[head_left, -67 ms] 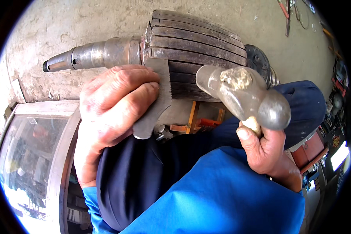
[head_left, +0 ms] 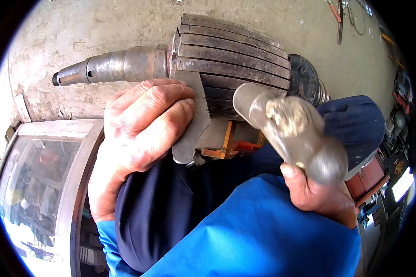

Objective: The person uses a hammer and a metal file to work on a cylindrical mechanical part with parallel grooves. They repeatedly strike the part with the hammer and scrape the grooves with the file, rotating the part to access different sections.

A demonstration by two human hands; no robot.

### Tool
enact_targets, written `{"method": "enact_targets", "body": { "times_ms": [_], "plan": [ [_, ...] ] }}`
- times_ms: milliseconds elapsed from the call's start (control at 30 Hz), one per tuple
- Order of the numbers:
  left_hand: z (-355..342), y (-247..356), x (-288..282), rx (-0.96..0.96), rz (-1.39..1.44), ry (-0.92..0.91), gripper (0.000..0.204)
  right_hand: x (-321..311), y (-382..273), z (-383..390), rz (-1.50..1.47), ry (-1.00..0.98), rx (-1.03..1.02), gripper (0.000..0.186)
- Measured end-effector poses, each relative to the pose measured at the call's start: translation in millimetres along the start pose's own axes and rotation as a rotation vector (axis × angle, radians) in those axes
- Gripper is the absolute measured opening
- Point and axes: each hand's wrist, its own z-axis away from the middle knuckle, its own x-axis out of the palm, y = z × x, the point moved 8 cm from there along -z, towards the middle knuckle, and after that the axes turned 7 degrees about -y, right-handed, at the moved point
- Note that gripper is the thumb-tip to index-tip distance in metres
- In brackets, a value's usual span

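A motor rotor [head_left: 233, 53] with a dark slotted core lies across the view, its stepped steel shaft [head_left: 120, 64] reaching to the left. My left hand [head_left: 143, 122] is closed on a flat grey steel blade [head_left: 194, 124] with a toothed edge. The blade's upper end meets the core's left end; its rounded lower end sticks out below my fingers. My right hand [head_left: 316, 189] grips a ball-peen hammer [head_left: 298, 131] close under its head. The hammer head is blurred and raised to the right of the blade, apart from it. Most of the handle is hidden.
A glass-topped cabinet [head_left: 37, 180] stands at the left. Under the rotor is an orange stand [head_left: 229, 138], and dark round end parts [head_left: 305, 76] sit at its right. My knee [head_left: 356, 124] is beside them. Tools [head_left: 335, 14] lie on the floor at the far right.
The hammer head has dropped a little toward me. My left hand and the blade's lower end have shifted slightly to the right.
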Motion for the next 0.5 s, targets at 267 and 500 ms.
{"method": "enact_targets", "body": {
  "times_ms": [267, 500],
  "plan": [
    [-8.1, 10.8, 8.4, 0.023, -0.082, -0.017, 0.033, 11.7, -68.6, 12.3, 0.289, 0.186, -0.313, 0.046],
    [-5.7, -0.1, 10.9, 0.046, -0.06, 0.016, 0.037, 8.6, -88.5, 4.9, 0.364, 0.188, -0.302, 0.048]
  ]
}}
